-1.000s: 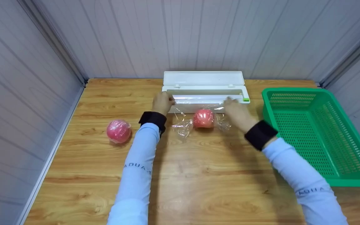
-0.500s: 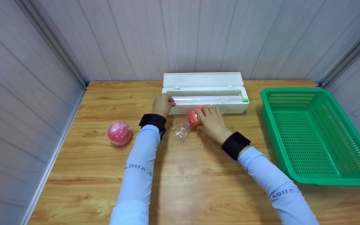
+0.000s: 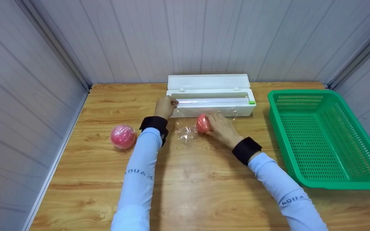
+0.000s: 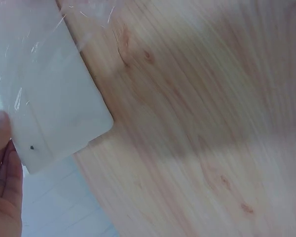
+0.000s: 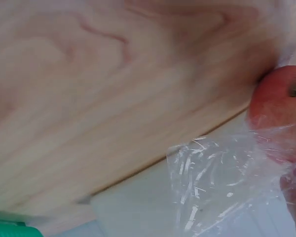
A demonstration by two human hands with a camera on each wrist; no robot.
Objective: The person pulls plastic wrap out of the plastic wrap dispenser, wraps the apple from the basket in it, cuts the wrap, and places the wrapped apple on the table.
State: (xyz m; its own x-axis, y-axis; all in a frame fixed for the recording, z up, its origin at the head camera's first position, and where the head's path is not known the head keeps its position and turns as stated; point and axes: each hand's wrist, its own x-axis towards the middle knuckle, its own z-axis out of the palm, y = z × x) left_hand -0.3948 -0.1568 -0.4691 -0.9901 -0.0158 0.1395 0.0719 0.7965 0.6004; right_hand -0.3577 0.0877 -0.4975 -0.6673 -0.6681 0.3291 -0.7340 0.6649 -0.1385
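A red apple, partly under clear cling film, sits just in front of the white cling film box. My right hand grips it from the right, thumb on the near side and fingers over the top. In the right wrist view the apple's stem end shows at the edge, film trailing from it over the box. At the box's left front corner, my left hand pinches the film's edge between thumb and fingers. More crumpled film lies left of the apple. The box lid stands open, showing the film roll.
A pink, round, film-wrapped fruit rests on the wooden table left of my left forearm. To the right stands a green slotted basket. Panel walls border the table at the back and sides.
My right hand has left the film near the box's right end and come down onto the apple, which has shifted slightly left and turned. The left hand stays at the box's left corner.
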